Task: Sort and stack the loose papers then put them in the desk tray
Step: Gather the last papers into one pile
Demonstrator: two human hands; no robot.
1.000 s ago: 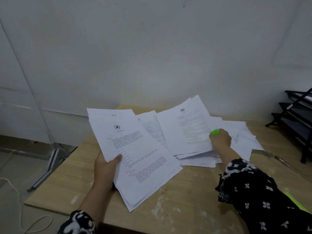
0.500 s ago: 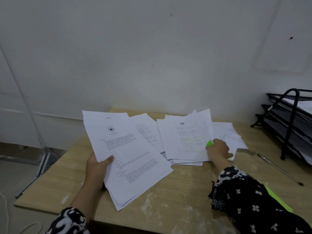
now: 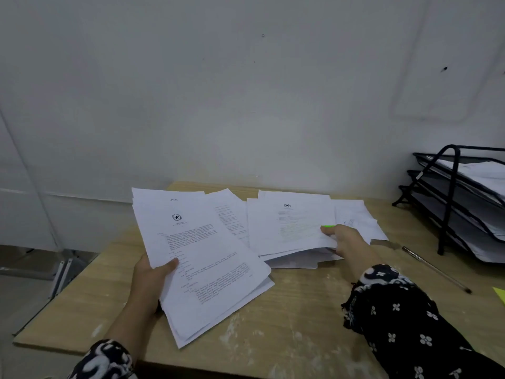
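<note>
Left hand (image 3: 149,280) grips stack (image 3: 202,258); right hand (image 3: 346,239) apparently pinches papers (image 3: 292,228).

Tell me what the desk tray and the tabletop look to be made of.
Desk tray: looks like black metal, a thin tubular frame with dark, mesh-like shelves; matte finish. Tabletop: pale wood-grain board, probably laminate or veneer, with whitish scuffs and a thin edge.

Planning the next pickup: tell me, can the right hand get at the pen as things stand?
Probably not yet: the right hand grips a bundle of papers. The pen lies uncovered on the table to its right.
</note>
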